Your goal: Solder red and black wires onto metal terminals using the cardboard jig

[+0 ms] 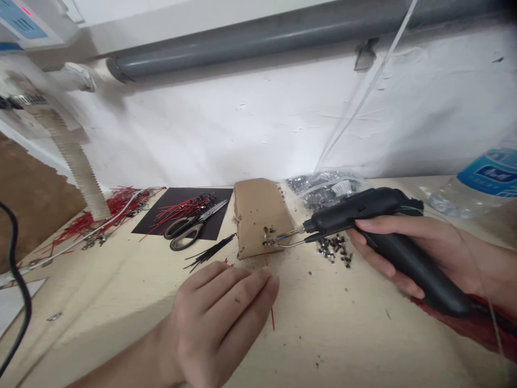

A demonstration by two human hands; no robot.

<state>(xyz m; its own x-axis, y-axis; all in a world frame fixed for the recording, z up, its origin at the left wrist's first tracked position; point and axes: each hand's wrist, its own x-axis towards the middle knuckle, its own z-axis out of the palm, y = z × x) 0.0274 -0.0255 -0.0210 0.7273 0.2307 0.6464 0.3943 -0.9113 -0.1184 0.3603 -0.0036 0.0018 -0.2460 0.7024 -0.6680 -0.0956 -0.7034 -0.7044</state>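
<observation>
My left hand [228,318] is closed in a pinch on a thin red wire [273,318]. The wire's far end reaches a small metal part [265,236] on the front of a brown cardboard block [258,207]. Wrapped round the black handle of a soldering gun [416,272] is my right hand [440,237]. The gun's tip and a thin metal feed tube point left and meet at the small part, by the wire's end. Whether tip and wire touch is too small to tell.
Scissors [188,229] and red wires [177,207] lie on a black sheet [220,229]. Black wires [210,252] lie beside it. Loose metal pieces [334,248], a plastic bag of parts [327,188] and a bottle [488,172] are right. More red wires [89,223] lie left.
</observation>
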